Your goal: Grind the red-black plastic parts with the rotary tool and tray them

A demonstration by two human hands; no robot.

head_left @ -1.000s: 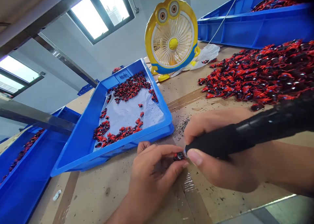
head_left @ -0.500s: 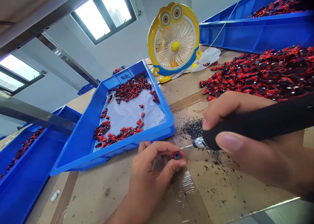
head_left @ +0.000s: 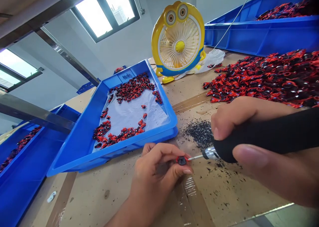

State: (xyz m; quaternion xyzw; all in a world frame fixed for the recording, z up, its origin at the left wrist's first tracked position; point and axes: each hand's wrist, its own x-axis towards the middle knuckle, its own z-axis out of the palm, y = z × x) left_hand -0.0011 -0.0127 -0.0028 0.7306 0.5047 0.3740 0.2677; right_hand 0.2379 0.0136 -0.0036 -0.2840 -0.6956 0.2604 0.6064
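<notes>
Between its thumb and index finger, my left hand [head_left: 156,174] pinches a small red and black part [head_left: 181,160], whose round dark opening faces up toward the camera. My right hand [head_left: 264,147] is wrapped round a thick black handheld tool [head_left: 271,134] with a silver collar and a thin metal tip [head_left: 196,157]. The tip points left and meets the right side of the part; exact contact is too small to tell. Just beyond the collar, a patch of black shavings [head_left: 200,132] covers the cardboard surface.
A blue tray [head_left: 159,134] with many red and black parts sits beyond my left hand. A heap of similar parts [head_left: 269,79] lies at right, before another blue bin [head_left: 261,37]. A yellow fan [head_left: 179,46] stands behind. More blue bins [head_left: 27,184] are at left.
Both hands, the part and the tool have shifted slightly right in view. The tool tip has moved a little lower, and the part's opening is turned slightly differently.
</notes>
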